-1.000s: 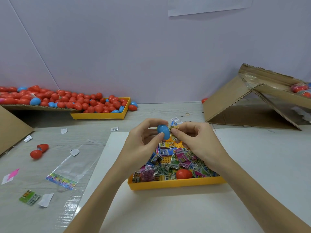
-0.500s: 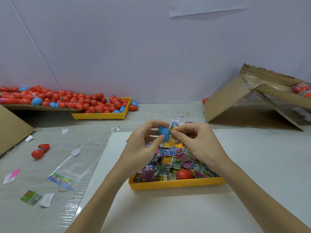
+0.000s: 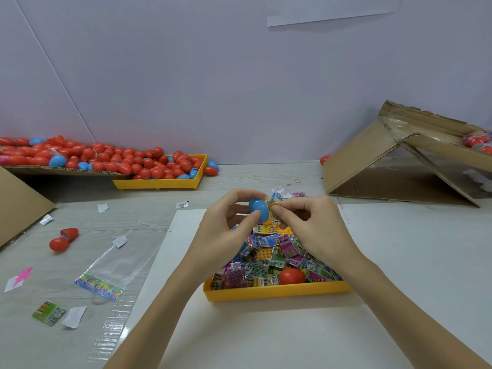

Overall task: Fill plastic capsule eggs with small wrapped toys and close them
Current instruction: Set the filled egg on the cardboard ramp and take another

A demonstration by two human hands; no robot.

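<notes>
The left hand pinches a blue egg half between thumb and forefinger, above the near yellow tray. The right hand pinches a yellow wrapped toy and holds it against the egg's open side. The tray is full of wrapped toys, with one red egg among them. Far left, another yellow tray holds many red and blue eggs.

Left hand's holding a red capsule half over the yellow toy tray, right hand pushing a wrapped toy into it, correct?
Not quite: the head view shows the capsule half in the left hand is blue, not red. The rest holds: it is over the yellow toy tray, and the right hand pinches a wrapped toy against it.
</notes>
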